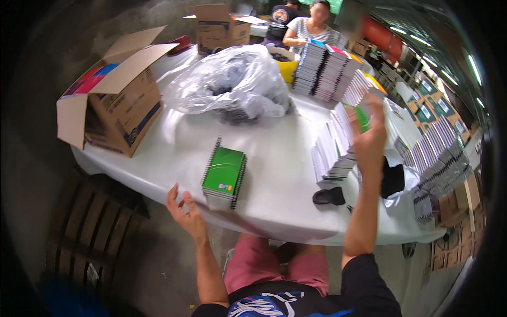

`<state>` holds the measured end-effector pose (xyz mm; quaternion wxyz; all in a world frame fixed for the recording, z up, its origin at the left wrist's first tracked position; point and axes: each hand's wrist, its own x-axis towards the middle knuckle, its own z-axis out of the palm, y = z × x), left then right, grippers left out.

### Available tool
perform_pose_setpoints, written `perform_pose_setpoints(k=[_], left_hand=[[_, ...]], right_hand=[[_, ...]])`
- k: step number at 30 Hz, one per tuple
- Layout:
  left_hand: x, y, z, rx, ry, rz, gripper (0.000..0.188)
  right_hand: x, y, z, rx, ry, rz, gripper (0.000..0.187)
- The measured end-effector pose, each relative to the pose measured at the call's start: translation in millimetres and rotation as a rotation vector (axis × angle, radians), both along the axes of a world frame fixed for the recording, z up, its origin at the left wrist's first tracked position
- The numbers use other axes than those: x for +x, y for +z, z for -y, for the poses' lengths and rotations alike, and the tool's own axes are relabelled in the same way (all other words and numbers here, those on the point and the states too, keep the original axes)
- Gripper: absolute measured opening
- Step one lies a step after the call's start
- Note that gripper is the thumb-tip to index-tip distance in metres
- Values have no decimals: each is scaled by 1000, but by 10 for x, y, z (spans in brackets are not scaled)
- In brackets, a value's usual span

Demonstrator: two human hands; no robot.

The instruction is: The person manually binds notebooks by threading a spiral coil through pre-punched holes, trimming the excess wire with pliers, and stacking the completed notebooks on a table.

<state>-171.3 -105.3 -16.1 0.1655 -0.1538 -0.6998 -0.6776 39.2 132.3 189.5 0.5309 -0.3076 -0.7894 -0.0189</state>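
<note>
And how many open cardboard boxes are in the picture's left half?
2: near box at the left on the table; rear box behind the plastic bag. Others may be hidden.

Grey wall (127, 18) visible at upper left; grey floor (153, 269) beneath the white-covered tabletop (285, 158). A brown slatted piece (100, 224) stands at lower left. Bright tube lights (474, 70) line the dark ceiling at upper right, near a large orange-red cylinder (383, 39).

notebook stack (225, 168) on table (285, 158), carton (127, 111) left of it, plastic bag (224, 79) behind it, bucket (288, 68) behind bag's right side
</note>
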Motion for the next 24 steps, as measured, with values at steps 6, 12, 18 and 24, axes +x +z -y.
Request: perform_pose_setpoints(k=[6, 12, 18, 24], left_hand=[[492, 440, -406, 62, -129, -169, 26], [980, 809, -672, -37, -306, -560, 28], [1624, 1087, -586, -16, -510, -870, 36], [2019, 461, -852, -574, -654, -881, 34]], right_hand=[[1216, 111, -1106, -821, -51, 352, 55], [1329, 117, -1066, -634, -150, 183, 89], [1250, -75, 165, -450, 113, 106, 83], [1333, -1503, 780, -579, 250, 463, 53]])
